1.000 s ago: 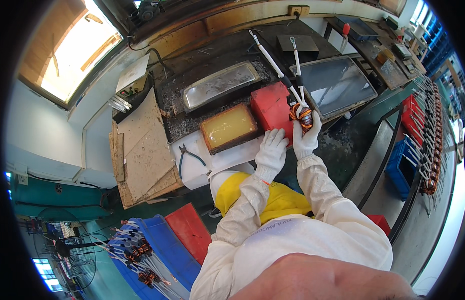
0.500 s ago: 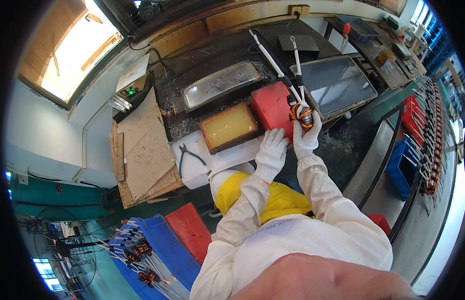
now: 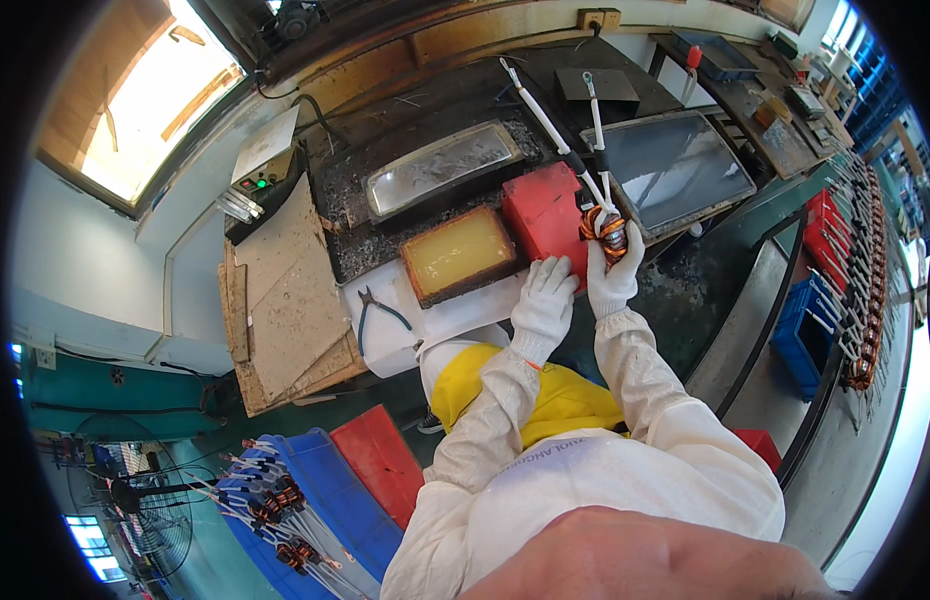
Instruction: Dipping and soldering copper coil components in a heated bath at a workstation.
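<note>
In white gloves, both my hands are at a red box (image 3: 545, 212) near the front edge of the bench. My right hand (image 3: 615, 280) grips a copper-wound ring coil (image 3: 609, 232) at the box's right side. Two long white leads (image 3: 597, 150) with metal lugs rise from the coil and point away from me. My left hand (image 3: 543, 308) is closed over the box's near edge, fingers together; whether anything lies under the fingertips is hidden. Left of the box stands a block-shaped tray of yellowish material (image 3: 460, 258). Behind it is a shiny metal-surfaced trough (image 3: 445, 170).
Cutting pliers (image 3: 381, 316) lie on white sheeting. A control box (image 3: 267, 160) with green lights stands at the left. To the right are a dark glossy panel (image 3: 675, 165) and a rack with many coils (image 3: 865, 290). A blue bin (image 3: 330, 465) with coils stands behind at lower left.
</note>
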Demonstrator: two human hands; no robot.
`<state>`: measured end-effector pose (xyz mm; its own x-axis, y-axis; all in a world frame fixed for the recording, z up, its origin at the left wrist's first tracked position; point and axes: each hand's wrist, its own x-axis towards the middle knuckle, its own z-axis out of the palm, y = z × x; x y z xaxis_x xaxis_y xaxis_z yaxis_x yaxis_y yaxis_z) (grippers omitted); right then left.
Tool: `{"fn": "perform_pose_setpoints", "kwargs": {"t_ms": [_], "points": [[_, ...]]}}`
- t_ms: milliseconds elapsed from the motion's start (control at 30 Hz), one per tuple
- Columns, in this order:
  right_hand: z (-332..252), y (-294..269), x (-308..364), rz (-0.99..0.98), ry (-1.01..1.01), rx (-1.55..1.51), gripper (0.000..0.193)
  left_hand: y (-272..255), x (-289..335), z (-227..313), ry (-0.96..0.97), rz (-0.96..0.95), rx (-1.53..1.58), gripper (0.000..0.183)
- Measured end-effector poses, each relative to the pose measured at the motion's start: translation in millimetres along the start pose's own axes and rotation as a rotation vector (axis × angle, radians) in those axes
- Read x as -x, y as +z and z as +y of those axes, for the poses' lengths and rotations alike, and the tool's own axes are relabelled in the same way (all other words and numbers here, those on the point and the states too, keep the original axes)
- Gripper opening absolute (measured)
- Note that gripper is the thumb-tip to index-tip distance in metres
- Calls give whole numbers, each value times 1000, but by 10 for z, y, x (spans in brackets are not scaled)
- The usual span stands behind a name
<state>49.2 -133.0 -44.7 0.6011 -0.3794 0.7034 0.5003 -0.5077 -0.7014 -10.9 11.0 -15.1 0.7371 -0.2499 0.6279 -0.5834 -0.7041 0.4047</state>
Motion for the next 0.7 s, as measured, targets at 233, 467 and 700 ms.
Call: {"fn": "perform_pose_setpoints", "kwargs": {"t_ms": [233, 467, 700], "points": [[-6, -6, 6, 1, 18, 1, 73, 2, -2, -1, 0, -2, 1, 31], [-18, -7, 4, 5, 7, 7, 73, 20, 10, -4, -4, -2, -9, 31], [-24, -10, 0, 4, -3, 12, 73, 8, 3, -1, 0, 2, -1, 31]]}}
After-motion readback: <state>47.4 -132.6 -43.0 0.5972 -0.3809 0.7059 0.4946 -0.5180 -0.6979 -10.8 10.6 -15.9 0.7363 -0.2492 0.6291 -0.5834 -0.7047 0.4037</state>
